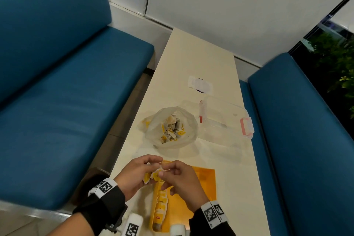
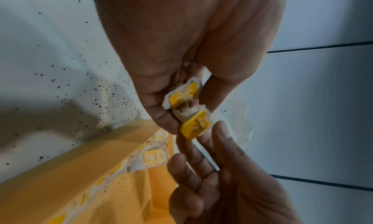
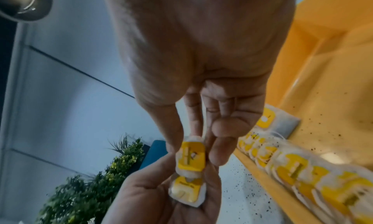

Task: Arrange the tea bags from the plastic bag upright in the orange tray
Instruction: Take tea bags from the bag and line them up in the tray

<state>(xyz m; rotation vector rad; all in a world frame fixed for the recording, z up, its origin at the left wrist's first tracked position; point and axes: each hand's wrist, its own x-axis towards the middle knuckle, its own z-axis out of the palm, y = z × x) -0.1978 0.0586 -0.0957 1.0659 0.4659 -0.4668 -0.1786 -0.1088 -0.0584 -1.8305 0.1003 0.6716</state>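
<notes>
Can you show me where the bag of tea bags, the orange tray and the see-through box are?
plastic bag (image 1: pixel 186 120): head view, its right wall.
orange tray (image 1: pixel 206 178): head view, bare floor.
clear box (image 1: pixel 224 119): head view, its middle.

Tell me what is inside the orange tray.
A row of tea bags stands along the left wall of the orange tray. The hands and sleeves cover part of its floor, so anything there is hidden.

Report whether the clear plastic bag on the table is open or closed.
Open. The clear plastic bag's mouth gapes upward, and the yellow-tagged tea bags heaped inside show through the opening.
</notes>
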